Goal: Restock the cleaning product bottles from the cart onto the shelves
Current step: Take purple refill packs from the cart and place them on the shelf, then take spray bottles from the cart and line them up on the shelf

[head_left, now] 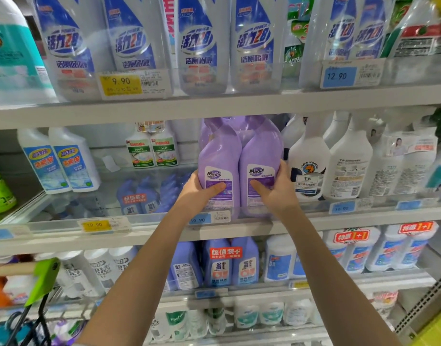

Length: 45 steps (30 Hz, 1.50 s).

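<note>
Two purple bottles [218, 156] held at the shelf [139, 237].
Left hand [202, 193] grips one, right hand [277, 191] the other; white bottles [309, 156] stand just beyond the right hand.

Left of the left hand [202, 193] there's a gap, open shelf floor running back, with the blue twin-pack [133, 198] further left. The right hand [277, 191] is hemmed in: a white bottle [308, 151] stands just beside its fingers. Overhead, the upper shelf [164, 109] sits close above the purple bottles [219, 156]. Below both wrists, the clear front rail [264, 211] bars the edge.
</note>
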Available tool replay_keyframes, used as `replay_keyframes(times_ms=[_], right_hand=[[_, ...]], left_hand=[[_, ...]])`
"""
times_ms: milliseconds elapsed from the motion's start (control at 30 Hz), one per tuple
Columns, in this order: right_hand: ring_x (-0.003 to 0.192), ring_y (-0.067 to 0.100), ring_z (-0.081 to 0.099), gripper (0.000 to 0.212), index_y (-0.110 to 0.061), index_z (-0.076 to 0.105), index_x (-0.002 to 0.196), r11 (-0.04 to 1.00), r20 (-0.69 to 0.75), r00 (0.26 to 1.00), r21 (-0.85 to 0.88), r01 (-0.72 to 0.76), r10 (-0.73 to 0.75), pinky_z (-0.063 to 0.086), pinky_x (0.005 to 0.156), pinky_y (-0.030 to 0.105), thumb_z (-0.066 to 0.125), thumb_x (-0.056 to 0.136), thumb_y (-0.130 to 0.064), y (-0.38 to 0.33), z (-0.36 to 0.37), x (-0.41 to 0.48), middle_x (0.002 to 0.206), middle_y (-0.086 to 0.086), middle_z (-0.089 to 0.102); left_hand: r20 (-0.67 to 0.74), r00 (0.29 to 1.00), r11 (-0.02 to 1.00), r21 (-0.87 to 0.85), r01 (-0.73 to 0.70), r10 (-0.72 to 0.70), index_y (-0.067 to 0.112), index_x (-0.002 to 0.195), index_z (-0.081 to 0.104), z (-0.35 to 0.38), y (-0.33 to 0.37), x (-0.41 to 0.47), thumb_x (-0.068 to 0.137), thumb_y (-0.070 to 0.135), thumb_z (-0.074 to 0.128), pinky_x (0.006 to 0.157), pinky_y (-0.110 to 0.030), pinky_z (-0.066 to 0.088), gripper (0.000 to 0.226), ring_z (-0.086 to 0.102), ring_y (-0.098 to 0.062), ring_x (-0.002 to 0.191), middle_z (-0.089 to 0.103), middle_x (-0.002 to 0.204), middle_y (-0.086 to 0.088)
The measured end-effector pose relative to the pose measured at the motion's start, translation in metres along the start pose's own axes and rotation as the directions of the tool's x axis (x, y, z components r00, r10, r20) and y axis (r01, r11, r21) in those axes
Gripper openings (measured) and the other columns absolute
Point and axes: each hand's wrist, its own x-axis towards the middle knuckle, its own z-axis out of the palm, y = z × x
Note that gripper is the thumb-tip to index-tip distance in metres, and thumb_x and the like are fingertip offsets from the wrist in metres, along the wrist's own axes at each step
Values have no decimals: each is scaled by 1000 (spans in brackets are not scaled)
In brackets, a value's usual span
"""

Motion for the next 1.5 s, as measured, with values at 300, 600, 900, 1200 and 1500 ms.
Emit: replay_keyframes(times_ms=[300, 600, 900, 1200, 1500], right_hand=[[122, 36, 48, 81, 7, 29, 139, 981, -99, 995, -191, -25, 6, 41, 101, 48, 72, 80, -28, 4, 10, -23, 134, 24, 48], [112, 37, 55, 35, 3, 62, 111, 957, -19, 958, -60, 283, -285, 40, 100, 40, 60, 86, -21, -33, 88, -106, 117, 20, 60], [91, 27, 65, 18, -8, 71, 96, 939, 526, 784, 94, 331, -329, 49, 83, 37, 61, 88, -19, -95, 232, -193, 96, 9, 72], [102, 25, 60, 26, -9, 66, 113, 826, 938, 84, 253, 503, -338, 47, 86, 35, 56, 93, -22, -120, 368, -377, 110, 7, 67], [111, 30, 56, 32, -9, 60, 119, 699, 930, -368, 263, 666, 2, 47, 88, 38, 55, 93, -26, -101, 453, -519, 120, 13, 61]], left_hand=[[-4, 1000, 947, 320, -4, 5, 16, 110, 53, -8, 6, -17, 88, 35, 64, 76, -27, 46, 31, 60, -15, 94, 63, 104, 4], [-213, 968, 979, 182, -93, 132, 12, 96, 67, -63, -15, -95, 94, 18, 58, 78, -17, 47, 11, 62, -5, 82, 68, 89, 0], [-616, 784, 976, 118, 182, -72, 23, 80, 67, -180, -70, -234, 94, 22, 57, 67, -25, 47, 17, 63, -13, 74, 69, 76, 0], [-878, 247, 630, -76, 773, -409, 9, 104, 66, -275, -171, -447, 93, 22, 57, 65, -27, 31, 19, 60, -22, 89, 67, 92, -4], [-582, 73, 186, -136, 973, -810, 1, 126, 52, -315, -301, -609, 92, 23, 55, 87, -30, 37, 40, 51, -33, 116, 57, 125, -19]])
